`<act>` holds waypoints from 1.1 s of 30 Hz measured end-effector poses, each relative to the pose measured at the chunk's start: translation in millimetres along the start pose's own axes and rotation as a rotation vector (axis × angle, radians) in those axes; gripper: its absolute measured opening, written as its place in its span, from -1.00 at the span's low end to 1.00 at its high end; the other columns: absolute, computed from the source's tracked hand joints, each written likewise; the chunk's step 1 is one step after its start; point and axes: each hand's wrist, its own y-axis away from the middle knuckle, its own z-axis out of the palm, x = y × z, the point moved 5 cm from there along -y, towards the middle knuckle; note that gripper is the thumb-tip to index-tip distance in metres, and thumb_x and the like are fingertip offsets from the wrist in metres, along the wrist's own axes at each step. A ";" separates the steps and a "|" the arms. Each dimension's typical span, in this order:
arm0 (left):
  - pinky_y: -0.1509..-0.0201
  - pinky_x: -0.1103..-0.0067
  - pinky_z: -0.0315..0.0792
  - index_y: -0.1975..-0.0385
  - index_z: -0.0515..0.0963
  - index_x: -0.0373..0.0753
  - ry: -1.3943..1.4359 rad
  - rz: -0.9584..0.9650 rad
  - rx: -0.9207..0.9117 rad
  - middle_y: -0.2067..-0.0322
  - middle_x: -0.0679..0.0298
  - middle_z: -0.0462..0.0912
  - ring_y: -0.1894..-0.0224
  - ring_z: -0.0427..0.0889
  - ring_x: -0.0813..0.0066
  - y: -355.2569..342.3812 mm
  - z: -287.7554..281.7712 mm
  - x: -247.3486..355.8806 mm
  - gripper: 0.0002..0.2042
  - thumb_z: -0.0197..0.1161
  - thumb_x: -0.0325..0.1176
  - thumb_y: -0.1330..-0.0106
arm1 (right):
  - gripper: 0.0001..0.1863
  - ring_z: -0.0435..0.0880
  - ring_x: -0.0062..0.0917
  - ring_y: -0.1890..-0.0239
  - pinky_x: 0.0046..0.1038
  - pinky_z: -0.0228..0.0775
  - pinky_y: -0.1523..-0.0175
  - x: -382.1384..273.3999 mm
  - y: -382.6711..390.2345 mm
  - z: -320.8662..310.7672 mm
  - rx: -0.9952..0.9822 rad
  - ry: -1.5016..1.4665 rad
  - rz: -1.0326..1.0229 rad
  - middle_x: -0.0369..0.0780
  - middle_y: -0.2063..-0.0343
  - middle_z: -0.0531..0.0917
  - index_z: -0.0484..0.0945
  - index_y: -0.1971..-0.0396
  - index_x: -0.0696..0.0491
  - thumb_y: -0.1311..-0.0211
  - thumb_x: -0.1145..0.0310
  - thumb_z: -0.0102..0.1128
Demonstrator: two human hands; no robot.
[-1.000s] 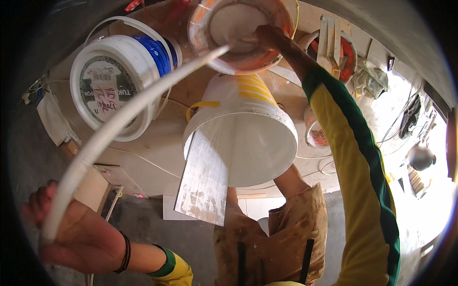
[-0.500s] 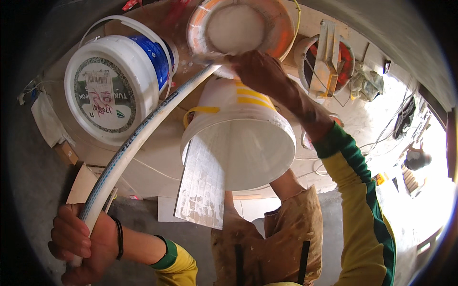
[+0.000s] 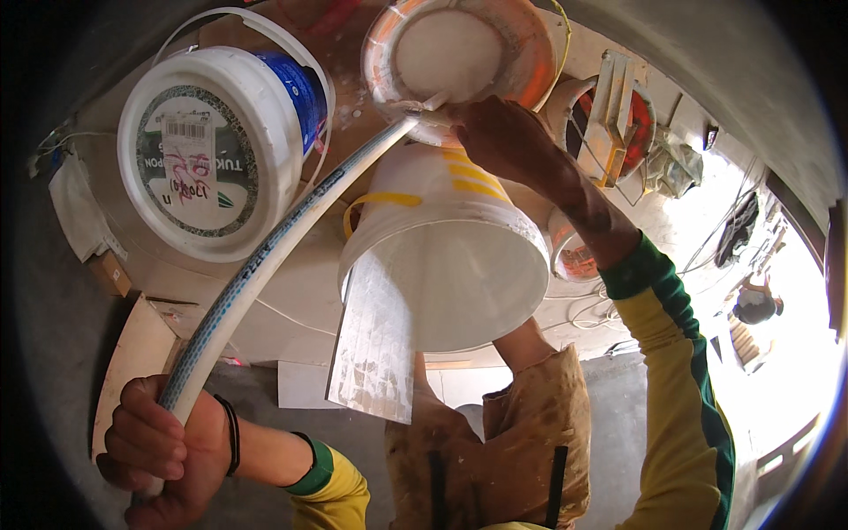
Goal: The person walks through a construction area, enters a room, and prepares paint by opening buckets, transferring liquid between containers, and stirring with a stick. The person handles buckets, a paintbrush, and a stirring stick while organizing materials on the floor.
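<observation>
My left hand (image 3: 163,455) is wrapped round the lower part of a pale hose (image 3: 265,252) with a blue pattern, which arcs up and to the right. By the hose's upper end my right hand (image 3: 503,132) is closed on a small, pale tool (image 3: 433,102); its kind is too unclear to name. Just beyond lies an orange-rimmed tub (image 3: 382,66) with a whitish material inside. Below the right hand is a white bucket (image 3: 486,291) with yellow stripes and a yellow handle. A flat, pale ribbed panel (image 3: 371,344) sticks out of its mouth.
At the left stands a large white lidded pail (image 3: 283,150) with a blue label. An orange-and-grey bucket (image 3: 640,124) at the upper right has a metal tool (image 3: 609,115) laid across it. Another small bucket (image 3: 570,252) and loose cables (image 3: 601,309) lie further right.
The pale tool in my right hand has shifted from left of the hose's end to its right side. My right hand has moved slightly right. My left hand keeps its grip; the view has shifted a little.
</observation>
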 end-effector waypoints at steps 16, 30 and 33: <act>0.42 0.60 0.22 0.63 0.31 -0.13 0.079 -0.060 0.270 0.76 0.43 0.26 0.65 0.28 0.60 -0.8 1.9 2.4 -0.34 -0.20 0.48 -0.04 | -0.73 0.65 -0.22 0.29 -0.21 0.49 0.18 129.3 -61.7 55.0 -0.082 0.200 0.290 -0.06 0.40 0.64 0.54 0.22 0.06 -0.03 0.34 0.10; 0.44 0.69 0.31 0.80 0.25 -0.04 -0.044 -0.067 -0.082 0.82 0.46 0.36 0.74 0.37 0.67 4.2 -18.1 4.7 -0.66 -0.08 0.04 -0.03 | -0.76 0.65 -0.26 0.29 -0.19 0.51 0.20 103.8 -60.1 85.9 -0.078 0.161 0.235 -0.08 0.45 0.64 0.57 0.27 0.05 -0.09 0.32 0.00; 0.46 0.68 0.29 0.81 0.24 -0.03 -0.057 -0.082 -0.072 0.83 0.47 0.34 0.74 0.35 0.67 11.6 -22.5 11.3 -0.70 -0.05 0.00 0.00 | -0.76 0.64 -0.28 0.30 -0.23 0.51 0.20 81.0 -67.1 65.5 -0.228 0.258 0.105 -0.10 0.36 0.64 0.59 0.30 0.06 -0.08 0.26 0.09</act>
